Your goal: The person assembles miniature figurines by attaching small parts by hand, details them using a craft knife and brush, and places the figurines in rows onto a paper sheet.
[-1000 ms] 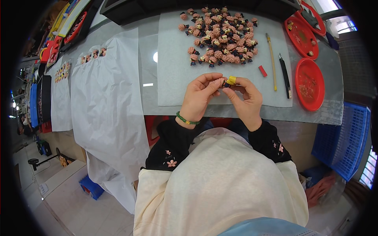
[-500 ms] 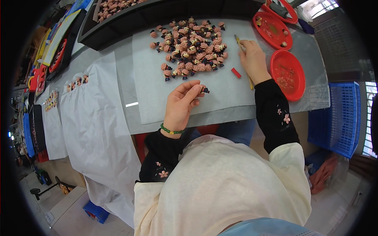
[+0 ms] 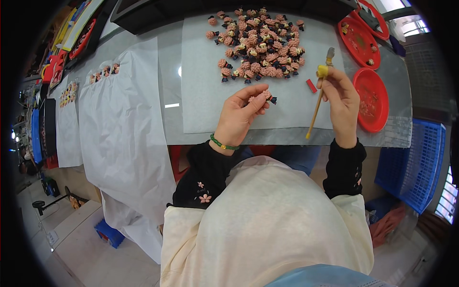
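Between the thumb and fingers of my left hand point(image 3: 243, 112) is a small figurine point(image 3: 267, 96) with pink curly hair and a dark body. My right hand point(image 3: 342, 98) pinches a thin brush-like tool point(image 3: 314, 112) with a wooden handle, yellow wrapping near its upper end and a greyish tip pointing away from me. A pile of similar figurines point(image 3: 260, 45) lies on a white sheet point(image 3: 201, 107) beyond my left hand. A small red block point(image 3: 311, 85) rests on the sheet, just left of the tool and apart from it.
Red plates with bits and a few figurines stand at the right, the nearest plate point(image 3: 377, 103) beside my right hand. A black tray point(image 3: 167, 18) borders the far side. White cloth point(image 3: 126, 103) drapes over the table's left part. A blue crate point(image 3: 406, 165) stands at lower right.
My right hand has lifted the tool off the table and drawn it nearer, turning it upward. My left hand still holds its figurine. The view has shifted, so the table appears farther right.
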Motion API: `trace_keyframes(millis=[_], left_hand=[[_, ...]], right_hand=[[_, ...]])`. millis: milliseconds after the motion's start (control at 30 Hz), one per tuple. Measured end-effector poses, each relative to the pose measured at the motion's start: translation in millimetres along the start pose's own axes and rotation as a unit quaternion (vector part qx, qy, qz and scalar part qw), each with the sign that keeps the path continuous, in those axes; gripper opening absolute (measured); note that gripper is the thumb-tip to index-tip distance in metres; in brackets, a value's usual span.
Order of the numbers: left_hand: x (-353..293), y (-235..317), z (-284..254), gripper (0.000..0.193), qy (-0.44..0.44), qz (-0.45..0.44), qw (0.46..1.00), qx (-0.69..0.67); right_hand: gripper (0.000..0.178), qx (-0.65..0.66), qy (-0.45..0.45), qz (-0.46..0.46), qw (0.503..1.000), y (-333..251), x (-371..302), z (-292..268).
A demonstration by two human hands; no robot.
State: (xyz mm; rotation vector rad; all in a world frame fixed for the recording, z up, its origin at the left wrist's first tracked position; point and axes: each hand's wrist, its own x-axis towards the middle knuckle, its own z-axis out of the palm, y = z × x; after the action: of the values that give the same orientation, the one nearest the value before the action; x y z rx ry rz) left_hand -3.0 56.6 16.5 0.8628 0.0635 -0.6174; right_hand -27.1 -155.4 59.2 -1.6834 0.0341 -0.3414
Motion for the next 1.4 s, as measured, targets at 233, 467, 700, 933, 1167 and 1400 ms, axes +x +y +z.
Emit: trace_keyframes(millis=[233, 467, 700, 933, 1167, 1400], left_hand=[[-2, -1, -4, 0.029, -0.029, -0.003, 0.999, 0.017], [-3, -2, -2, 0.026, -0.012, -0.009, 1.000, -0.010], [-2, -1, 1, 0.025, 0.012, -0.043, 0.999, -0.031], [-4, -2, -5, 0.027, -0.013, -0.059, 0.998, -0.035], [-5, -2, -5, 0.026, 0.003, -0.071, 0.996, -0.047], [-4, -3, -3, 0.025, -0.014, -0.065, 0.994, -0.092]], right_hand=[[0.028, 0.131, 0.000, 0.008, 0.991, -14, -13, 34], [0.025, -0.008, -0.079, -0.031, 0.996, -7, -21, 42], [0.022, -0.097, -0.082, -0.143, 0.982, -3, -19, 53], [0.015, -0.105, -0.070, -0.115, 0.985, -2, -15, 48], [0.023, -0.156, -0.073, -0.166, 0.971, 6, -8, 49], [0.022, -0.054, -0.081, -0.080, 0.992, 5, -11, 42]])
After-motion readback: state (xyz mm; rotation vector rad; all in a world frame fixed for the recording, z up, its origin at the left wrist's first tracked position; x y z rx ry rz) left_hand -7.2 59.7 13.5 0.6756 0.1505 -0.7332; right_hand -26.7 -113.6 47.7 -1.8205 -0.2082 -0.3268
